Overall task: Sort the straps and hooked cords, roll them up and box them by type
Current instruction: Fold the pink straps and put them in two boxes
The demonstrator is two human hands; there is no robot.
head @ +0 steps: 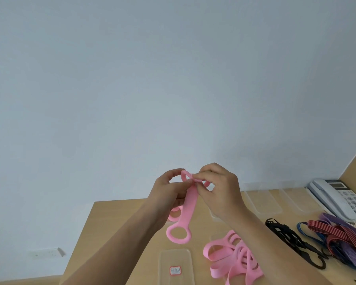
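Pinching one pink strap (190, 204), two hands: left (169, 190), right (218, 190).

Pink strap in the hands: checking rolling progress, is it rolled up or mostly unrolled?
Mostly unrolled: both hands pinch the pink strap at its curled top end; the rest hangs straight.

1. Two bare forearms show, entering from the lower edge of the view; no sleeve, cuff or fabric covers either one as far as the frame reaches.
2. The left hand (171, 189) wears no glove, ring or band that can be seen.
3. The right hand (218, 187) is likewise bare, with no glove or ring visible; its knuckles and the back of the hand show plainly.
4. Both wrists are uncovered: no watch, bracelet or strap is seen.
5. Fingernails appear short and unpainted where visible.
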